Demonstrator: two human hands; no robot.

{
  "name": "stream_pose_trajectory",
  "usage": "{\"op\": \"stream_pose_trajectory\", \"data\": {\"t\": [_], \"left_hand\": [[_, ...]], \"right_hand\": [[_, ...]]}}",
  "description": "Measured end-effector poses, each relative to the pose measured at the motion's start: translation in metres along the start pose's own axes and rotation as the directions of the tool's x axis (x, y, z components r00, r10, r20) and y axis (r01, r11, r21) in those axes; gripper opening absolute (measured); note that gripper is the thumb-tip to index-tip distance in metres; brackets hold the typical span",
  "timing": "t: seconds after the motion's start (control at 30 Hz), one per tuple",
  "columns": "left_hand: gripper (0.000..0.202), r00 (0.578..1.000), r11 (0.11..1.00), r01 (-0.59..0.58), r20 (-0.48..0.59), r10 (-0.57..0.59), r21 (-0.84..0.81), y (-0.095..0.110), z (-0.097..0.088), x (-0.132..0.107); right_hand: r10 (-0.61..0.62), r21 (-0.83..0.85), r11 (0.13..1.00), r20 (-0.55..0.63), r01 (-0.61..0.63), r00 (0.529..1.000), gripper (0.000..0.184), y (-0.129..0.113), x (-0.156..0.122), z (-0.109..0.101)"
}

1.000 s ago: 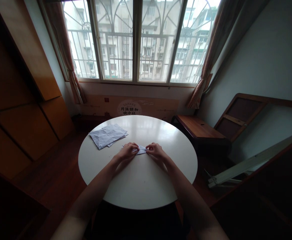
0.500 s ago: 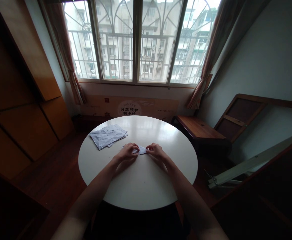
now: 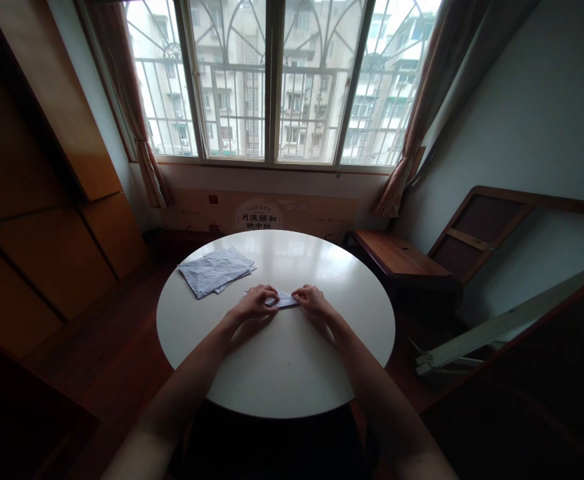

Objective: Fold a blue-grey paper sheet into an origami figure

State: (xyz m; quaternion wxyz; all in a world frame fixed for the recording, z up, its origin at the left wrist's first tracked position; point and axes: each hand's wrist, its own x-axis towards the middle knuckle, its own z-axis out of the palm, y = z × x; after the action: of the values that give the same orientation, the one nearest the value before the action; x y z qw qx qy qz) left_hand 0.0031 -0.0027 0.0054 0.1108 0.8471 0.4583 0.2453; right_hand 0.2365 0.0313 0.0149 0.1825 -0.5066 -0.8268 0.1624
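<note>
A small folded piece of white paper (image 3: 285, 300) lies on the round white table (image 3: 282, 367), near its middle. My left hand (image 3: 255, 303) covers the paper's left end with curled fingers pinching it. My right hand (image 3: 312, 301) pinches the right end the same way. Only the narrow strip of paper between the two hands shows. Both forearms reach in from the near edge of the table.
A loose stack of creased white sheets (image 3: 215, 270) lies at the table's back left. A dark wooden bench (image 3: 397, 257) stands right of the table, a wooden cabinet (image 3: 47, 200) on the left. A barred window (image 3: 272, 80) fills the far wall.
Both hands have stayed on the folded paper; the visible strip between them looks slightly narrower and flatter than a second ago.
</note>
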Motion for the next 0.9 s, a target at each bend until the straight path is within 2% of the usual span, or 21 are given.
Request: {"op": "stream_pose_trajectory", "data": {"t": [0.33, 0.9], "left_hand": [[0.021, 1.0, 1.0, -0.008, -0.015, 0.008, 0.005, -0.0019, 0.0022, 0.0002], [0.022, 1.0, 1.0, 0.002, 0.005, -0.002, -0.001, -0.0025, 0.0019, 0.0004]], "right_hand": [[0.01, 0.005, 1.0, 0.002, -0.01, 1.0, 0.025, -0.0071, -0.0037, -0.005], [-0.006, 0.014, 1.0, -0.014, 0.006, 1.0, 0.025, -0.0032, -0.0025, -0.001]]}}
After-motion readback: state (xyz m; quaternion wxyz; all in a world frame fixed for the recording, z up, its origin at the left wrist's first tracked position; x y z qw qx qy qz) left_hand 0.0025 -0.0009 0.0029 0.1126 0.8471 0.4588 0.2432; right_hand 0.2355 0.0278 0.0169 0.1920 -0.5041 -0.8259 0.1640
